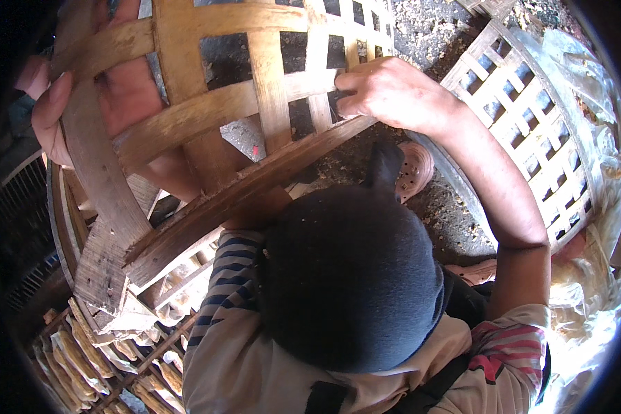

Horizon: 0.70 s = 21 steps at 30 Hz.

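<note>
A panel of flat woven slats, apparently bamboo or wood (269, 103), is tilted up in front of me, with a dark wooden bar along its near edge. My left hand (52, 114) reaches under it, and its fingers bend around the panel's left side. Through the gaps I see that forearm and part of the palm. At the panel's right end, my right hand (386, 90) grips a pale slat just above the edge bar, its fingertips partly hidden. My bent knee (352, 276), in dark cloth, rises below the panel.
A second lattice panel (524, 117) slants at the right, beside crumpled clear plastic (593, 290). A worn wooden stand (107, 272) is at the left. Below it lie several long tan pieces (69, 366) in a slatted rack. A pink clog (415, 171) rests on debris-strewn ground (428, 27).
</note>
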Each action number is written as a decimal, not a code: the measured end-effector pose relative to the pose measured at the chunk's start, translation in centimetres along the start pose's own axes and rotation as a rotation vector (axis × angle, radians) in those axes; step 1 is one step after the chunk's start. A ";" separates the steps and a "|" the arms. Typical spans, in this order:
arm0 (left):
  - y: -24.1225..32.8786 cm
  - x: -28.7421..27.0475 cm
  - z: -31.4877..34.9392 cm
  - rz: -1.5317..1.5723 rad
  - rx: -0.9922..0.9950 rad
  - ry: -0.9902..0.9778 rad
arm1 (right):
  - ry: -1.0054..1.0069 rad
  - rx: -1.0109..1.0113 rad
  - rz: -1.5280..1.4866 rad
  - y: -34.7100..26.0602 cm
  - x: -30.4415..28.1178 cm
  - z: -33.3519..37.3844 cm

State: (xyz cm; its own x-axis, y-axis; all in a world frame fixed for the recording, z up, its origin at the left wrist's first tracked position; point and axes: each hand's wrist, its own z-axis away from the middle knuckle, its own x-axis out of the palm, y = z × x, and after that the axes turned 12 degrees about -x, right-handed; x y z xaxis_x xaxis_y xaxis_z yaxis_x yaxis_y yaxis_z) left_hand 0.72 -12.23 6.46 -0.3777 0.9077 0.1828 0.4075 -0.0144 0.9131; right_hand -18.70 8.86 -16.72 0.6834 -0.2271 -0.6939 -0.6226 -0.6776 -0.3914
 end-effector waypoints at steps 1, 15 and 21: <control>0.1 0.1 0.0 0.002 -0.003 -0.002 | 0.010 0.016 -0.010 -0.2 0.0 -0.2; -3.0 0.0 -1.6 0.065 -0.001 -0.044 | -0.132 0.992 0.365 0.7 2.8 9.8; -0.5 1.3 -0.2 -0.003 -0.002 0.003 | 0.078 0.894 -0.130 -1.9 6.2 6.9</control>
State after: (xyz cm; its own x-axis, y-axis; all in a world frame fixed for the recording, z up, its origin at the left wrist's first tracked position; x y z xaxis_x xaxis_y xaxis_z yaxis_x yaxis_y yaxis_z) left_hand -0.16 -11.11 6.30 -0.3819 0.9063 0.1810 0.4041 -0.0124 0.9146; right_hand -15.97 13.55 -24.44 0.7728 -0.2553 -0.5811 -0.5801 0.0876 -0.8098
